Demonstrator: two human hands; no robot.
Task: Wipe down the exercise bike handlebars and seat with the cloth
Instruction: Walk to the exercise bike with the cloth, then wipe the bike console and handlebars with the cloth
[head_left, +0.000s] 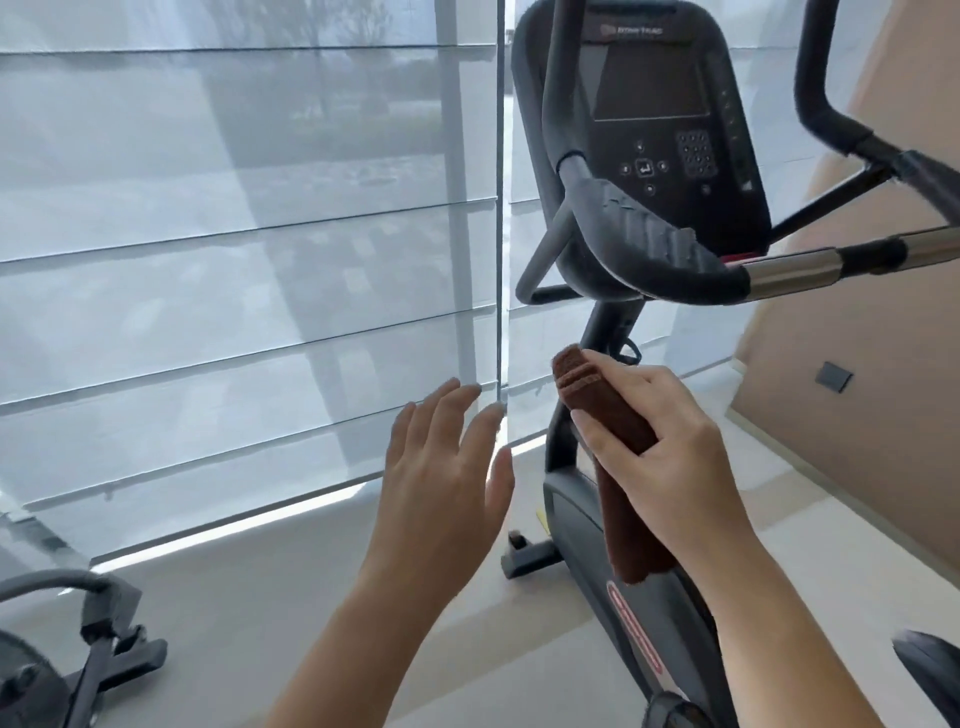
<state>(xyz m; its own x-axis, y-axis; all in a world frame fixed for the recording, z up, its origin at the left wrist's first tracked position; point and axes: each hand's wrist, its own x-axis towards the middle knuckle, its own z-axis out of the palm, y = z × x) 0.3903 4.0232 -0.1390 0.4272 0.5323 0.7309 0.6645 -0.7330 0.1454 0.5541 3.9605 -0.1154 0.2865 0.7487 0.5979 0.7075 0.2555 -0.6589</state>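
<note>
The right hand (670, 447) holds a brown cloth (613, 415), and its fingers (608, 431) are wrapped tight around the folded cloth. The top of the cloth sticks up past the thumb, and the rest hangs down below the hand. The cloth is in front of the black post of the exercise bike (597, 499), below the handlebars (654, 249), and it does not touch them. The left hand (441, 467) is empty. It is held up in the air with its fingers (452, 405) spread apart, just beside the right hand, in front of the window blinds (234, 234). The bike's screen (654, 88) is dark and sits above the handlebars. A shiny silver bar (800, 273) sticks out from the black grip. The edge of the seat (930, 670) shows at the bottom right corner.
</note>
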